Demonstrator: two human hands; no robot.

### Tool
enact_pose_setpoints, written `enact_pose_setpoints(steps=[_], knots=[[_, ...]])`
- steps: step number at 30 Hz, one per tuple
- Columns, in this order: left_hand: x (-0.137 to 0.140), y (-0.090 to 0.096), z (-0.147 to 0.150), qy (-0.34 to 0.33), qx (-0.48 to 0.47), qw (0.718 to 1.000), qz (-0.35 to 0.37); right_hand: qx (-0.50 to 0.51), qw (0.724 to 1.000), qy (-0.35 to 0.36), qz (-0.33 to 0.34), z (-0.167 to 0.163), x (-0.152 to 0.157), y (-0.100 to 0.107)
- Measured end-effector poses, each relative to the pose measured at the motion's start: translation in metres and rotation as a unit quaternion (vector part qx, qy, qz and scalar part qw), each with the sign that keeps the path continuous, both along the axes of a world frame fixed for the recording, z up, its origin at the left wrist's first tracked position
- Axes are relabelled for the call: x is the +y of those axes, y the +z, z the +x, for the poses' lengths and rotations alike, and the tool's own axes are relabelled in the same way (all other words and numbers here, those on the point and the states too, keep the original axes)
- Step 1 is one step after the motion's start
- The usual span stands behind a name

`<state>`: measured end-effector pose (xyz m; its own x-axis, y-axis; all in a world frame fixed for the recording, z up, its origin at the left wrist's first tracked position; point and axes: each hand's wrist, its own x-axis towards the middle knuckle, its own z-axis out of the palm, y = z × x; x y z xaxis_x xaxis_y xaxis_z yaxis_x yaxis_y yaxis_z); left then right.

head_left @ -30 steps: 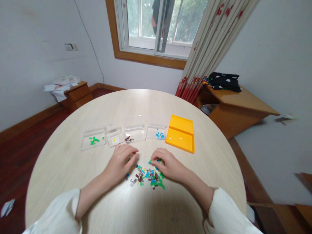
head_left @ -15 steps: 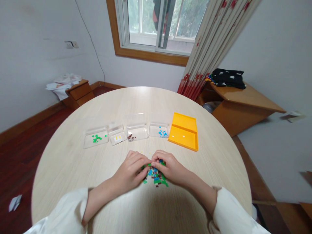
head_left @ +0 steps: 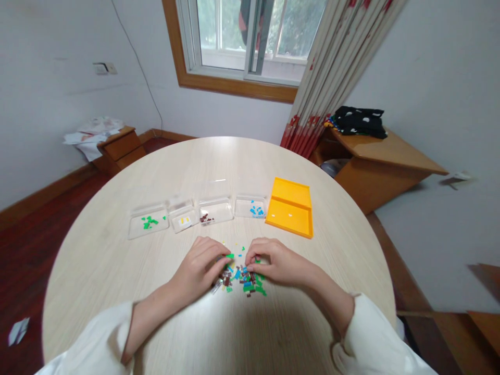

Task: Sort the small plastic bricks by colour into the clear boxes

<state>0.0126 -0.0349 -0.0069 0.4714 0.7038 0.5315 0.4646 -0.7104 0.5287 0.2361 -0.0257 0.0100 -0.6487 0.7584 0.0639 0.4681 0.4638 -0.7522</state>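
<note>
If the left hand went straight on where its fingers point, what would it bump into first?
Beyond the small green plastic piece at its fingertips, the left hand would probably meet the tiny blue plastic piece, then the right hand; depth is unclear.

No text, label, brand, number or sign is legible. Faint reddish markings on the white sheets (head_left: 90, 137) atop the cabinet (head_left: 123, 148) at the left are too small to resolve. White shapes on the black cloth (head_left: 354, 119) cannot be identified as characters.
</note>
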Motion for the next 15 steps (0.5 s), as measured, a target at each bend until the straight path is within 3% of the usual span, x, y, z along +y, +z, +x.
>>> enact_pose_setpoints(steps=[7, 15], knots=[[0.007, 0.004, -0.011, 0.060, -0.016, 0.998, 0.020, -0.087, 0.994, 0.055, -0.042, 0.016, 0.003, 0.008], [0.028, 0.021, -0.052, 0.260, -0.018, 0.965, 0.012, -0.134, 0.989, 0.052, -0.036, 0.028, 0.006, 0.006]])
